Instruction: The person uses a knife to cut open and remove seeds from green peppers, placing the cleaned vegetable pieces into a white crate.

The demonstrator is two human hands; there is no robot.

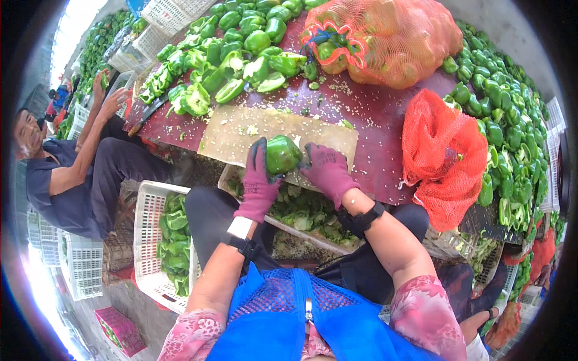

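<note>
A whole green bell pepper (282, 156) is held over the near edge of a tan cutting board (232, 129). My left hand (259, 185), in a purple glove with dark fingertips, grips the pepper from its left side. Close to the pepper's right side is my right hand (328, 171), gloved the same way, with its fingers curled in. A small pale sliver shows between those fingers and the pepper, too small to name. Pale seeds lie scattered over the board.
Halved and whole peppers (232, 66) cover the far left of the red table (376, 132), near a knife (147, 115). A filled orange mesh sack (391, 39) and a red net bag (442, 156) lie right. Below are a scrap tray (319, 239) and white crate (147, 240). A person (72, 162) sits left.
</note>
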